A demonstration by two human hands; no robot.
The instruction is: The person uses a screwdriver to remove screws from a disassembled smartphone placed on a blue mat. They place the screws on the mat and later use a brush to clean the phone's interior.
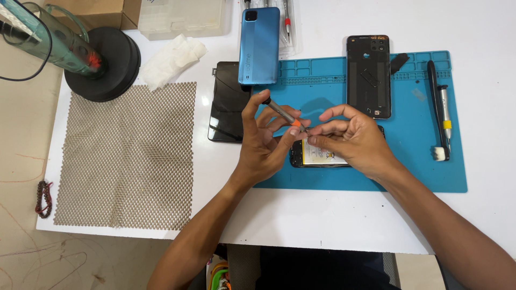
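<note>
Screwdriver [280,111] first: it's a slim precision one with a grey shaft and an orange collar near the tip, and the left hand [263,142] has it pinched between thumb and fingers, index fingertip resting on the top cap. It's tilted, cap up and to the left, tip down and to the right, right where the two hands meet. The right hand [355,140] comes in from the other side with its fingertips bunched at the driver's tip, thumb and forefinger pressed close together; can't tell if there's a screw or bit between them, too small to see.

Both hands sit over an opened phone [318,156] with its battery showing, lying on a blue repair mat [419,172]. The right hand covers most of that phone.

Other stuff around: a black inner back frame [368,75] lies farther up the mat, a black spudger-type tool [435,102] and a silver pen-style driver with a yellow band [445,115] are near the mat's right edge. A blue phone back cover [259,45] overlaps the mat's top left corner, with a black screen panel [228,102] just beside the left hand. Well off to the left there's a beige mesh mat [126,156], a crumpled white tissue [172,59] and a round black stand [107,64], all on the white table [322,220].
</note>
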